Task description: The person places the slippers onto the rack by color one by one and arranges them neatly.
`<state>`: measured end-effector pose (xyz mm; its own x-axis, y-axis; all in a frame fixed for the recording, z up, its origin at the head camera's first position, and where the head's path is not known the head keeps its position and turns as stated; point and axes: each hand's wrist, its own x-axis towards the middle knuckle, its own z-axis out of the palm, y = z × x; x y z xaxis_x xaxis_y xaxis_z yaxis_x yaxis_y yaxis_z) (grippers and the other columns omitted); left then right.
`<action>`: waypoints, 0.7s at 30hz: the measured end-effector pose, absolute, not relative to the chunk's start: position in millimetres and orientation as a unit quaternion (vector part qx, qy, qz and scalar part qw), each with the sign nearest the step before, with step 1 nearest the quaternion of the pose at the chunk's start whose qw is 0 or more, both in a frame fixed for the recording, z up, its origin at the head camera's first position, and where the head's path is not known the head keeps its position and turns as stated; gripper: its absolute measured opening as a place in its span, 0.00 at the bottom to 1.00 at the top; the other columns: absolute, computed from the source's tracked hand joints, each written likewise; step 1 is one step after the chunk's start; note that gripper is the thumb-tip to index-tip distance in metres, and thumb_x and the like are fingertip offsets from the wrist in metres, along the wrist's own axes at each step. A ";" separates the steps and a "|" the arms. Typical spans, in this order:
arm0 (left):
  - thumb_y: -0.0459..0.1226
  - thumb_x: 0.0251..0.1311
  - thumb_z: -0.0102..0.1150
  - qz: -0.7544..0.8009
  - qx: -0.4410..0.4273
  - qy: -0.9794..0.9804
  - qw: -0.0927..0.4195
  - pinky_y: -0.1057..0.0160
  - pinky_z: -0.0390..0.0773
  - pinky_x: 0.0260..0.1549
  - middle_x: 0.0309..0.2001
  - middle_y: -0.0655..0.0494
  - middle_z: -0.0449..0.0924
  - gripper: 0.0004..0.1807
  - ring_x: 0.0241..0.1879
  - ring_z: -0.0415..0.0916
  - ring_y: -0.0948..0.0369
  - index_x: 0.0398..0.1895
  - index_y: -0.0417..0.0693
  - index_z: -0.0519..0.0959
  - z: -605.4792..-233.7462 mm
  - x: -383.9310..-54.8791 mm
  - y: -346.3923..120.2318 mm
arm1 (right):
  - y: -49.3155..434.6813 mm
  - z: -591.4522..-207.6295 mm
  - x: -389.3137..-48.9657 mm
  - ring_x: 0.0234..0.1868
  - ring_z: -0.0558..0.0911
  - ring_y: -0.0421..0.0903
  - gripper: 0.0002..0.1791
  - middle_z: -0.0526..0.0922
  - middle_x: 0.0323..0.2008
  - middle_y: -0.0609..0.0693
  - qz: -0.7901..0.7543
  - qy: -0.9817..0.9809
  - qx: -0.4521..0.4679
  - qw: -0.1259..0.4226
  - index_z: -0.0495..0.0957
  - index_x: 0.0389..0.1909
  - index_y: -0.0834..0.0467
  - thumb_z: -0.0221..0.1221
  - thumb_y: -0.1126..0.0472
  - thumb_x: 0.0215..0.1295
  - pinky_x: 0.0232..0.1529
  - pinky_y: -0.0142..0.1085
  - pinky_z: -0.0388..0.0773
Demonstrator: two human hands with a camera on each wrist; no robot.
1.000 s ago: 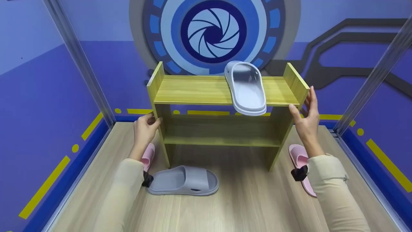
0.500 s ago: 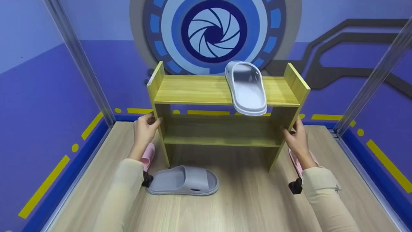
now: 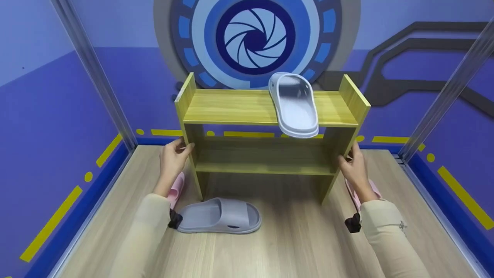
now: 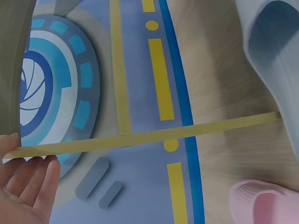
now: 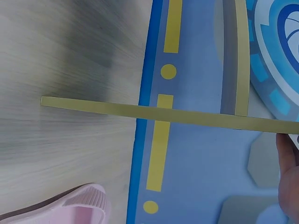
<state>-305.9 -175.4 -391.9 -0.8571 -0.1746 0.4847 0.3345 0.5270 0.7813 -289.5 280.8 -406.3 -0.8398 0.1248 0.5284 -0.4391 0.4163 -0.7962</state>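
Note:
A small yellow wooden shelf (image 3: pixel 231 106) stands upright on the wood-grain surface, between my hands. My left hand (image 3: pixel 172 156) pinches its left side panel, thumb on the inner face and fingers on the outer, as the left wrist view also shows. On the other side my right hand (image 3: pixel 356 170) grips the right side panel near the middle board, with the thumb at the front edge. A light grey shoe (image 3: pixel 297 106) lies on the top board, its near end overhanging the front. One grey slide sandal (image 3: pixel 220 216) lies in front of the shelf's left leg.
A pink slipper (image 3: pixel 176 189) is partly hidden behind the left wrist. Another pink slipper (image 3: pixel 374 189) lies behind the right wrist. Blue printed walls (image 3: pixel 127 85) with metal corner posts (image 3: pixel 96 73) enclose the back and sides.
My right hand has come down from the upper right corner of the shelf to its right side panel and grips it there. The left hand and the shelf look unmoved.

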 end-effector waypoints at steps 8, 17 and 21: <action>0.43 0.52 0.59 -0.456 -0.045 -0.870 0.181 0.54 0.74 0.36 0.38 0.42 0.79 0.20 0.37 0.77 0.52 0.43 0.37 0.77 -426.9 -294.9 -178.6 | 293.5 -422.8 -303.4 0.50 0.70 0.58 0.31 0.69 0.52 0.62 0.517 -0.815 0.079 0.250 0.58 0.61 0.59 0.48 0.75 0.53 0.44 0.52 0.68; 0.47 0.47 0.63 -0.350 -0.063 -0.921 0.158 0.54 0.72 0.31 0.29 0.51 0.80 0.17 0.30 0.77 0.55 0.31 0.41 0.81 -473.1 -282.2 -185.0 | 277.7 -401.1 -283.2 0.47 0.71 0.59 0.27 0.70 0.49 0.66 0.509 -0.814 0.086 0.264 0.61 0.56 0.67 0.49 0.76 0.51 0.36 0.31 0.71; 0.50 0.46 0.62 -0.319 -0.067 -0.938 0.113 0.53 0.72 0.35 0.34 0.46 0.80 0.24 0.35 0.76 0.52 0.38 0.37 0.80 -489.5 -277.1 -186.9 | 279.4 -403.2 -284.9 0.47 0.71 0.58 0.27 0.70 0.49 0.66 0.514 -0.813 0.086 0.262 0.61 0.56 0.66 0.49 0.76 0.52 0.40 0.40 0.72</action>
<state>-277.1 -186.9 -489.5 -0.9654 0.0533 0.2553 0.1980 0.7871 0.5842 -284.9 279.4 -403.2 -0.8483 0.1299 0.5133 -0.4079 0.4576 -0.7901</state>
